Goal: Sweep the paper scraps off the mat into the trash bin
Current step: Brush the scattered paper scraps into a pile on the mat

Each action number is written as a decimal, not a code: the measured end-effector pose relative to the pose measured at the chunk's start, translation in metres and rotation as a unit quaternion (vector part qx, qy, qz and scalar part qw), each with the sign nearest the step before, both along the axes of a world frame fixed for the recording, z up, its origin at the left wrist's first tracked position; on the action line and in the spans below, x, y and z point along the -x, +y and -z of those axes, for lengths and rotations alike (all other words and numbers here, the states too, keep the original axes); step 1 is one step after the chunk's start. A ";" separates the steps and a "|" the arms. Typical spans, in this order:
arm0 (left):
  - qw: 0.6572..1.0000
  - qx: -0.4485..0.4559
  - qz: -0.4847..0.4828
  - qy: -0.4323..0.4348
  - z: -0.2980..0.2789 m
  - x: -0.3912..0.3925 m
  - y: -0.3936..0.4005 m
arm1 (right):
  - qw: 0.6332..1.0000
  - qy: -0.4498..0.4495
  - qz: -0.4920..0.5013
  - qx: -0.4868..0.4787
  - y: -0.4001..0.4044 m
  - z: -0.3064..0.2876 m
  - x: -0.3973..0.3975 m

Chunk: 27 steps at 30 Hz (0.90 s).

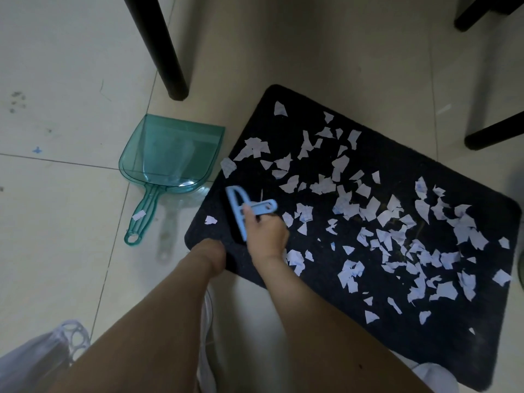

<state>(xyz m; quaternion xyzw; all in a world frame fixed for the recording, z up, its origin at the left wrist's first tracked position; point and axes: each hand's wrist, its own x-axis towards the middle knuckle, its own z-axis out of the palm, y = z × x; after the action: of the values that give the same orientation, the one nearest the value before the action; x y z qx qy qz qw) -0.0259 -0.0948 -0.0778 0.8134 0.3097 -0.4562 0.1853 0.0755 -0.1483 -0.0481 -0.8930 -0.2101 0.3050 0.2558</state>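
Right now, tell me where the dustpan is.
In the head view, the green dustpan lies on the floor tiles just left of the black mat, below a black furniture leg, with its handle pointing toward the person.

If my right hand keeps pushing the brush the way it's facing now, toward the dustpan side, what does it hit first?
Probably the lone paper scrap near the mat edge, just ahead of the brush held by the right hand. Beyond it lies bare floor, then the dustpan handle, though depth is hard to judge.
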 end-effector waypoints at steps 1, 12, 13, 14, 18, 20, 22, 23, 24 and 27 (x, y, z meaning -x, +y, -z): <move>1.000 0.005 0.002 0.000 -0.001 0.000 -0.001 | 0.998 0.020 -0.059 0.006 0.004 0.000 0.007; 0.999 -0.016 0.019 -0.031 0.000 0.005 -0.002 | 0.989 -0.068 0.080 0.104 -0.011 0.013 -0.014; 0.999 -0.016 0.020 -0.031 0.000 0.005 -0.002 | 0.985 -0.064 0.126 0.100 -0.016 0.012 -0.017; 0.999 -0.016 0.020 -0.031 0.001 0.005 -0.002 | 0.981 -0.066 0.156 0.094 -0.020 0.012 -0.019; 0.999 -0.020 0.015 -0.038 0.002 0.002 0.000 | 0.997 -0.024 0.064 0.035 -0.009 0.009 -0.002; 0.999 -0.010 0.003 -0.039 0.003 0.002 0.000 | 0.996 0.002 -0.082 0.042 0.006 0.009 0.013; 0.999 0.001 -0.006 -0.038 0.002 0.003 0.000 | 0.984 0.004 -0.166 0.057 0.018 0.012 0.021; 0.999 0.001 -0.007 -0.037 0.002 0.004 0.000 | 0.984 -0.001 -0.167 0.062 0.021 0.014 0.021; 0.999 -0.002 -0.006 -0.034 0.003 0.005 0.000 | 0.987 -0.010 -0.145 0.068 0.022 0.017 0.018; 0.999 -0.016 -0.008 -0.041 0.001 0.005 0.002 | 0.997 -0.027 0.007 0.076 0.013 0.019 -0.002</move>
<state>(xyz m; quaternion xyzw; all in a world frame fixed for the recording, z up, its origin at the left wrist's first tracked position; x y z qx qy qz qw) -0.0309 -0.0929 -0.0792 0.8316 0.3160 -0.4162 0.1881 0.0778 -0.1351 -0.0674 -0.9193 -0.1867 0.2937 0.1837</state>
